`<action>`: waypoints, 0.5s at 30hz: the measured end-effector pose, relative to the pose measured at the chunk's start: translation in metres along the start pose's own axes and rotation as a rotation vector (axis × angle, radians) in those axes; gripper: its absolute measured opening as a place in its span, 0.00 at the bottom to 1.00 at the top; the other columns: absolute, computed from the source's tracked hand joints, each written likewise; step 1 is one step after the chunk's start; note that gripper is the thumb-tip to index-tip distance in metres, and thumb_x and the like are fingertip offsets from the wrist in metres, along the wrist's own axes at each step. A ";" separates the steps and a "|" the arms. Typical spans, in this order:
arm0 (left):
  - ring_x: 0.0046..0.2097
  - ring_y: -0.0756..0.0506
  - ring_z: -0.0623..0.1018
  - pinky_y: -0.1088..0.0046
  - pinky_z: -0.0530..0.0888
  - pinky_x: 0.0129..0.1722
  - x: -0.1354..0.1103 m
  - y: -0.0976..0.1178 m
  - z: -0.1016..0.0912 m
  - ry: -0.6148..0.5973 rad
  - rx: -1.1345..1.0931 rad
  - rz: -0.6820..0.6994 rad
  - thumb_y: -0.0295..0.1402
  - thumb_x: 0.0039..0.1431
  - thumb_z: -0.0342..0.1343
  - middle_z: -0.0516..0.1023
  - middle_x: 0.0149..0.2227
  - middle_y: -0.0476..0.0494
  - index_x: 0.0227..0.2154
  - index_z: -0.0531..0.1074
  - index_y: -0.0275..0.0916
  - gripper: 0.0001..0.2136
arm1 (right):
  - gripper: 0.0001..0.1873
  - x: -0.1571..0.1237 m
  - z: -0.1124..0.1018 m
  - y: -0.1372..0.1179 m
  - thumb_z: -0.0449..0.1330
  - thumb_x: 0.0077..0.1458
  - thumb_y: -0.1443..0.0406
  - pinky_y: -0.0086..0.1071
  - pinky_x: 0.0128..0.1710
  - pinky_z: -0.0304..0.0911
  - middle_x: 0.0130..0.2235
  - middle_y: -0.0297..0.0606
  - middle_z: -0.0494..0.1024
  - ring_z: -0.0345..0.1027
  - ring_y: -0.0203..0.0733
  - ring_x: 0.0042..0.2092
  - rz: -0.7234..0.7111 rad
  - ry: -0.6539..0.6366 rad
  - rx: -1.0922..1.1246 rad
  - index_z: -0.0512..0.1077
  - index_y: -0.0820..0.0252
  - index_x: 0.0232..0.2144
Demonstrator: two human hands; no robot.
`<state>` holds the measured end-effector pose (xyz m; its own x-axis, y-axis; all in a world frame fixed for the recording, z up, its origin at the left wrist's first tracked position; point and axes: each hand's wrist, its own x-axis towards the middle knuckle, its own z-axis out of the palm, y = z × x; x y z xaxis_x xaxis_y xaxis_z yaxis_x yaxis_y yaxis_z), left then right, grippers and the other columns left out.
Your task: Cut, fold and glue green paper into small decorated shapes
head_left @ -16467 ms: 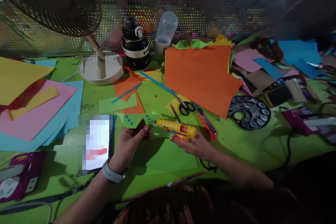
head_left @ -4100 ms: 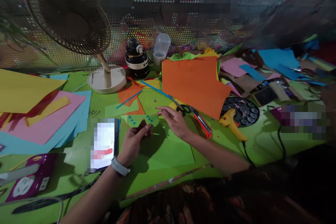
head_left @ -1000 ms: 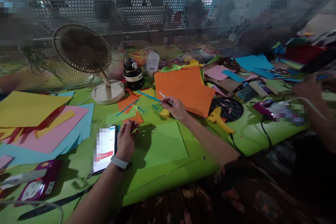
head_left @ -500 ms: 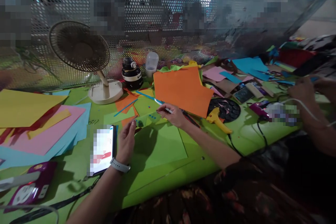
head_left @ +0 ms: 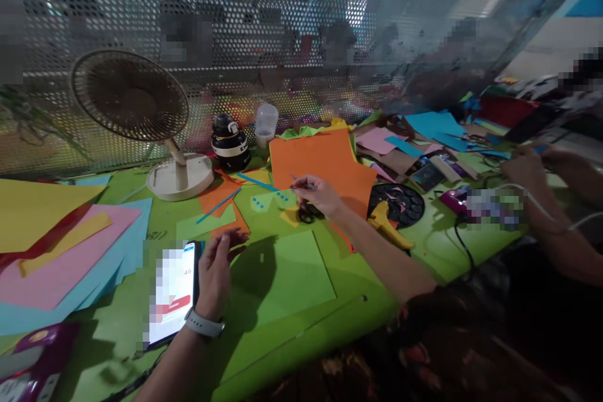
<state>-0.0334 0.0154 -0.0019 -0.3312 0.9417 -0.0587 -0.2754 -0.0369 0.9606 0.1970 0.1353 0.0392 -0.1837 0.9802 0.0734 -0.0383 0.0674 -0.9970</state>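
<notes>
My left hand (head_left: 214, 267), with a pale watch at the wrist, is raised on edge beside the phone (head_left: 172, 292). Its fingers curl around a small dark piece that I cannot make out. My right hand (head_left: 320, 193) reaches out over the table and pinches a thin metal tool (head_left: 301, 183). The tool's tip is at a small green paper piece with blue dots (head_left: 273, 200). Black-handled scissors (head_left: 306, 213) lie just under that hand. A bright green sheet (head_left: 294, 270) lies flat between my arms.
A large orange sheet (head_left: 320, 160), a yellow glue gun (head_left: 386, 223) and a round black tray (head_left: 400, 201) lie to the right. A desk fan (head_left: 132, 100), black bottle (head_left: 229, 144) and clear cup (head_left: 266, 125) stand behind. A co-worker's hands (head_left: 530, 169) work at the far right. Paper stacks (head_left: 61, 251) lie left.
My right hand has carried the thin tool a little further out, to the dotted green piece. My left hand has drawn back toward the phone. The view has tipped upward.
</notes>
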 end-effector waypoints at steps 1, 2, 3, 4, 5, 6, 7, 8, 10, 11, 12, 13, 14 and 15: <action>0.39 0.45 0.78 0.69 0.74 0.39 0.001 -0.001 -0.001 -0.003 0.001 -0.012 0.44 0.54 0.59 0.80 0.37 0.42 0.36 0.76 0.38 0.14 | 0.12 0.008 -0.005 -0.001 0.67 0.40 0.63 0.28 0.24 0.67 0.26 0.32 0.74 0.66 0.31 0.21 0.008 0.020 -0.006 0.72 0.62 0.29; 0.39 0.45 0.78 0.69 0.74 0.39 0.001 -0.002 -0.002 -0.004 -0.002 -0.022 0.43 0.53 0.60 0.80 0.36 0.43 0.35 0.76 0.38 0.13 | 0.12 0.017 -0.010 -0.003 0.67 0.40 0.63 0.29 0.25 0.67 0.25 0.32 0.73 0.67 0.32 0.22 0.003 0.047 -0.008 0.72 0.63 0.28; 0.38 0.46 0.78 0.70 0.74 0.39 0.001 -0.003 -0.002 -0.003 -0.006 -0.030 0.43 0.53 0.60 0.80 0.36 0.43 0.35 0.76 0.38 0.13 | 0.13 0.026 -0.015 -0.005 0.67 0.41 0.62 0.29 0.26 0.68 0.25 0.32 0.74 0.68 0.33 0.23 -0.015 0.087 -0.002 0.71 0.62 0.29; 0.38 0.46 0.78 0.70 0.74 0.39 0.002 -0.003 -0.003 -0.004 -0.012 -0.038 0.43 0.52 0.61 0.80 0.35 0.43 0.35 0.76 0.38 0.13 | 0.13 0.035 -0.019 -0.008 0.65 0.44 0.61 0.30 0.29 0.68 0.27 0.33 0.75 0.70 0.33 0.25 -0.046 0.137 0.011 0.70 0.62 0.31; 0.38 0.46 0.78 0.70 0.74 0.39 0.002 -0.004 -0.003 -0.003 -0.020 -0.044 0.43 0.52 0.61 0.80 0.35 0.44 0.35 0.76 0.38 0.14 | 0.13 0.044 -0.022 -0.011 0.62 0.48 0.59 0.29 0.33 0.69 0.31 0.34 0.76 0.72 0.33 0.29 -0.082 0.196 0.029 0.69 0.61 0.34; 0.37 0.46 0.78 0.70 0.74 0.39 0.002 -0.004 -0.003 -0.003 -0.025 -0.047 0.43 0.52 0.61 0.80 0.34 0.44 0.35 0.76 0.38 0.14 | 0.13 0.051 -0.024 -0.013 0.60 0.51 0.59 0.29 0.36 0.69 0.35 0.36 0.76 0.73 0.33 0.33 -0.113 0.246 0.052 0.68 0.59 0.37; 0.37 0.47 0.78 0.70 0.74 0.38 0.002 -0.003 -0.003 -0.002 -0.028 -0.048 0.43 0.51 0.62 0.80 0.34 0.44 0.35 0.76 0.38 0.14 | 0.13 0.057 -0.026 -0.015 0.58 0.54 0.59 0.29 0.38 0.68 0.39 0.37 0.77 0.74 0.34 0.37 -0.130 0.285 0.078 0.67 0.59 0.40; 0.36 0.47 0.78 0.70 0.74 0.38 0.002 -0.003 -0.003 -0.002 -0.030 -0.048 0.43 0.51 0.62 0.80 0.34 0.44 0.35 0.76 0.38 0.14 | 0.13 0.061 -0.026 -0.015 0.57 0.55 0.60 0.29 0.39 0.68 0.42 0.39 0.76 0.74 0.35 0.40 -0.132 0.309 0.099 0.66 0.58 0.42; 0.35 0.47 0.78 0.71 0.74 0.38 0.001 -0.002 -0.001 0.000 -0.032 -0.050 0.42 0.51 0.62 0.80 0.33 0.44 0.35 0.77 0.37 0.14 | 0.13 0.062 -0.024 -0.011 0.57 0.55 0.63 0.29 0.38 0.69 0.44 0.41 0.76 0.74 0.35 0.40 -0.100 0.315 0.115 0.65 0.59 0.43; 0.34 0.47 0.78 0.71 0.74 0.37 0.001 -0.002 -0.001 0.002 -0.032 -0.050 0.42 0.51 0.62 0.79 0.32 0.44 0.34 0.77 0.37 0.14 | 0.12 0.060 -0.021 -0.007 0.57 0.55 0.64 0.29 0.37 0.69 0.44 0.41 0.76 0.74 0.35 0.38 -0.073 0.302 0.108 0.66 0.59 0.43; 0.34 0.48 0.77 0.71 0.74 0.37 0.000 -0.001 0.000 0.000 -0.032 -0.049 0.42 0.51 0.62 0.79 0.32 0.45 0.34 0.77 0.37 0.13 | 0.11 0.056 -0.017 -0.003 0.57 0.55 0.65 0.28 0.36 0.68 0.43 0.42 0.77 0.75 0.34 0.36 -0.047 0.280 0.092 0.67 0.60 0.42; 0.34 0.48 0.77 0.72 0.74 0.36 -0.001 -0.001 0.000 -0.004 -0.034 -0.046 0.42 0.51 0.62 0.79 0.31 0.45 0.33 0.76 0.37 0.13 | 0.10 0.049 -0.012 0.001 0.57 0.55 0.65 0.28 0.34 0.68 0.41 0.42 0.77 0.74 0.33 0.34 -0.024 0.256 0.075 0.68 0.60 0.40; 0.33 0.48 0.77 0.72 0.73 0.36 -0.001 -0.002 0.000 -0.013 -0.034 -0.044 0.42 0.51 0.62 0.79 0.31 0.46 0.33 0.76 0.38 0.13 | 0.08 0.041 -0.006 0.003 0.58 0.54 0.66 0.28 0.33 0.68 0.39 0.41 0.78 0.74 0.33 0.32 0.004 0.226 0.060 0.69 0.61 0.38; 0.33 0.48 0.77 0.72 0.73 0.35 -0.002 -0.002 0.000 -0.021 -0.031 -0.042 0.42 0.52 0.61 0.78 0.30 0.46 0.32 0.76 0.38 0.12 | 0.07 0.030 0.001 0.003 0.58 0.54 0.67 0.27 0.32 0.67 0.36 0.41 0.79 0.73 0.33 0.30 0.030 0.177 0.039 0.70 0.62 0.37</action>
<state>-0.0321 0.0140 -0.0036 -0.2999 0.9494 -0.0932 -0.3165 -0.0069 0.9486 0.1906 0.1653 0.0381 -0.0092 0.9994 0.0345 -0.0738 0.0337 -0.9967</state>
